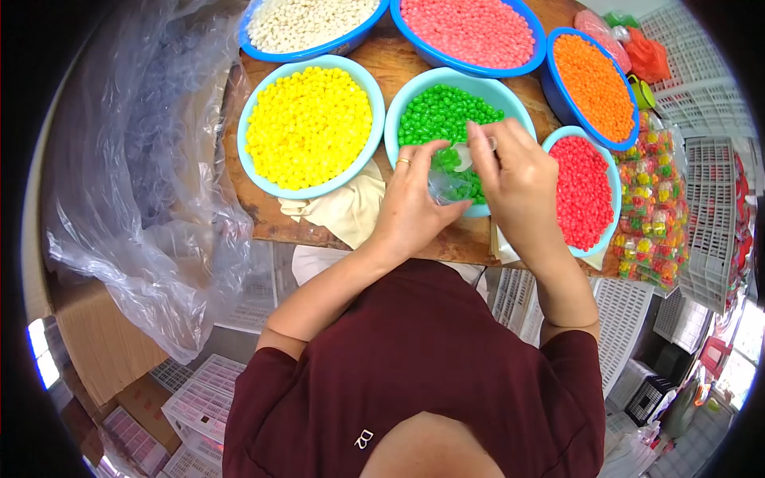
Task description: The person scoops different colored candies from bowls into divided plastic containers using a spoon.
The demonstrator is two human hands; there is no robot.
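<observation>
My left hand (408, 199) curls its thumb and fingers round a small clear plastic container (449, 188) at the near edge of the middle bowl. In my right hand (516, 169) is a small whitish, see-through scoop (462, 158), pinched by its handle over the container's mouth. Below both hands lie glossy green candies (446, 114) in a light-blue bowl (393, 111). What is inside the container is hard to make out. Yellow candies (309, 127) fill the bowl to the left, and red candies (583, 191) the one to the right.
Darker blue basins of white candies (311, 22), pink candies (470, 32) and orange candies (594, 88) stand farther back. A cream cloth (344, 209) hangs at the table's front edge. Clear plastic bags (151, 159) spread at left; filled mixed-colour packs (653, 207) lie at right.
</observation>
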